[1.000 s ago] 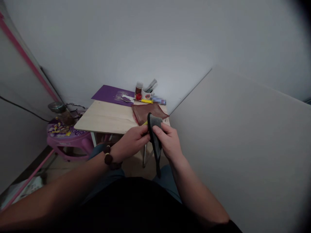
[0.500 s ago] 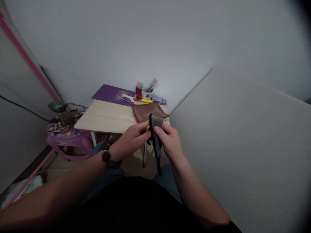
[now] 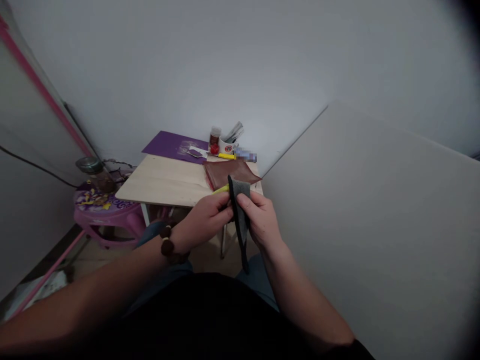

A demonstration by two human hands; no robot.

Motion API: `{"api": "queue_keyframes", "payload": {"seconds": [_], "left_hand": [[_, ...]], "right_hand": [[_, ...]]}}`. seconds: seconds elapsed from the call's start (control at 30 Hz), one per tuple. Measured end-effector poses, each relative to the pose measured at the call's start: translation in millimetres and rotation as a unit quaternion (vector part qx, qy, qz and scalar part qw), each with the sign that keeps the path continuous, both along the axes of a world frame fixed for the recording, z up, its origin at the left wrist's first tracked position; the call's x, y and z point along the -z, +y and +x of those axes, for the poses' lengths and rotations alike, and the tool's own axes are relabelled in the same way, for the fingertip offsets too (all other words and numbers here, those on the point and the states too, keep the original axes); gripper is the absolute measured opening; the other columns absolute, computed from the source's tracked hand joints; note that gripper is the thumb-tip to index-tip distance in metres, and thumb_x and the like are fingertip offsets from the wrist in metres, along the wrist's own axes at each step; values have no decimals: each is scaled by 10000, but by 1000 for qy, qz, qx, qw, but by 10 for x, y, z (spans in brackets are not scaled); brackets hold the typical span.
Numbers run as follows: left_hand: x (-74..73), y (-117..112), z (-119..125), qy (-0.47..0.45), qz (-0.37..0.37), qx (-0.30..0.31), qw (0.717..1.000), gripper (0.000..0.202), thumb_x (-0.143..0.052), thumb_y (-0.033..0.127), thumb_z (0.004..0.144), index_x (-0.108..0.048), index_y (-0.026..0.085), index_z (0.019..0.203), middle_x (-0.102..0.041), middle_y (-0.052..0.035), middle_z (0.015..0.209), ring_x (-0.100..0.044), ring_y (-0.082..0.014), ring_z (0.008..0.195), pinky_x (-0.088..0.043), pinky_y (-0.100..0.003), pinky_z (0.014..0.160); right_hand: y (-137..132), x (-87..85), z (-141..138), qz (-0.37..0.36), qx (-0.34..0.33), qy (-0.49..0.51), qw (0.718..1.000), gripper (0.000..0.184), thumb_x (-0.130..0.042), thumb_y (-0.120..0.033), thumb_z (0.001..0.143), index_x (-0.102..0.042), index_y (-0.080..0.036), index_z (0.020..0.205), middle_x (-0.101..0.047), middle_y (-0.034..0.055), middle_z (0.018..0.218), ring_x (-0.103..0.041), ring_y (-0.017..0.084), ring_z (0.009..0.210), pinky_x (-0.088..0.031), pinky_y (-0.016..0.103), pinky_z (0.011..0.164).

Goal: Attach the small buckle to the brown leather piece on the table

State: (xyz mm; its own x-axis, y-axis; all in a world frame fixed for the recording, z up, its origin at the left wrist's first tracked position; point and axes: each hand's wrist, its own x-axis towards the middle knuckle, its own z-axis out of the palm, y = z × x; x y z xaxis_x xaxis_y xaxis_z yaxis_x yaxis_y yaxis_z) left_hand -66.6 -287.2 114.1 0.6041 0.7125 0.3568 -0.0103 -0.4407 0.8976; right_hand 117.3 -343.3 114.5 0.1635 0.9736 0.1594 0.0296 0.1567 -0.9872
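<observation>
My right hand point(image 3: 262, 217) is closed on a grey felt-like piece point(image 3: 242, 189) with a thick black edging, its thumb on the near face. The piece hangs down in a narrow black-edged point over my knees. Pinched closed, my left hand point(image 3: 208, 215) is at the left black edge of the same piece; its fingertips are partly hidden there. A thin yellow stick-like thing point(image 3: 221, 190) pokes out leftward above the left fingers, its other end hidden behind the piece. Just beyond the hands, a brown leather-like sheet point(image 3: 230, 171) lies on the small wooden table point(image 3: 161, 177).
At the table's back are a purple sheet point(image 3: 167, 142), a small jar point(image 3: 215, 135), a red round thing point(image 3: 214, 149), a white mug point(image 3: 227, 146) with tools and a yellow-handled tool point(image 3: 227, 156). A pink stool point(image 3: 108, 220) bears a glass jar point(image 3: 99, 177). White panel point(image 3: 356, 225) at right.
More of the yellow stick-like thing now shows to the left of the grey piece. The grey piece's top has shifted slightly left; both hands stay nearly in place.
</observation>
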Motion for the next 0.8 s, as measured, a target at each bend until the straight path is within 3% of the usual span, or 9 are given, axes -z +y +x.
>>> {"api": "queue_keyframes", "payload": {"seconds": [0.1,0.23,0.33,0.53,0.67,0.8], "left_hand": [[6,-14,25,-10,8,-4,1000,252,-674,407,1071,-769,186,997,-778,-56,1006,-698,-225,973,-564,-344,877],[-37,-40,-11,-65,-74,-32,995,327,-700,498,1094,-790,187,1048,-794,-53,999,-720,-211,941,-593,-323,855],[-82,-44,-64,-90,-120,-19,988,371,-733,538,1099,-822,185,1174,-839,-78,1053,-768,-208,942,-626,-319,872],[-104,-29,-85,-83,-93,-13,992,355,-759,530,1098,-858,200,1183,-865,-80,1118,-789,-211,1012,-633,-315,924],[-101,-27,-79,-48,-31,-36,998,340,-735,501,1107,-862,212,1234,-857,-62,1127,-767,-217,1023,-610,-325,938],[-91,-2,-81,-25,10,-56,998,340,-679,485,1128,-813,184,1044,-783,-27,948,-673,-177,872,-546,-290,810]], "right_hand": [[15,-9,-19,4,3,-19,1000,382,-873,-601,963,-858,-225,899,-714,-6,806,-589,172,754,-476,291,704],[46,123,-2,-16,12,65,998,425,-867,-646,946,-863,-224,994,-801,25,889,-676,191,776,-566,312,753],[52,199,23,-40,23,115,992,465,-840,-683,936,-835,-221,990,-814,50,858,-718,216,736,-618,350,736],[-45,98,94,2,26,137,990,444,-806,-681,972,-812,-238,989,-772,38,835,-675,206,707,-577,334,670],[-122,37,176,24,52,21,998,467,-771,-687,1021,-805,-234,910,-722,22,829,-598,192,727,-504,319,672],[-140,-35,147,73,23,-107,991,430,-743,-631,1065,-852,-244,911,-765,43,953,-670,238,931,-549,361,871]]}}
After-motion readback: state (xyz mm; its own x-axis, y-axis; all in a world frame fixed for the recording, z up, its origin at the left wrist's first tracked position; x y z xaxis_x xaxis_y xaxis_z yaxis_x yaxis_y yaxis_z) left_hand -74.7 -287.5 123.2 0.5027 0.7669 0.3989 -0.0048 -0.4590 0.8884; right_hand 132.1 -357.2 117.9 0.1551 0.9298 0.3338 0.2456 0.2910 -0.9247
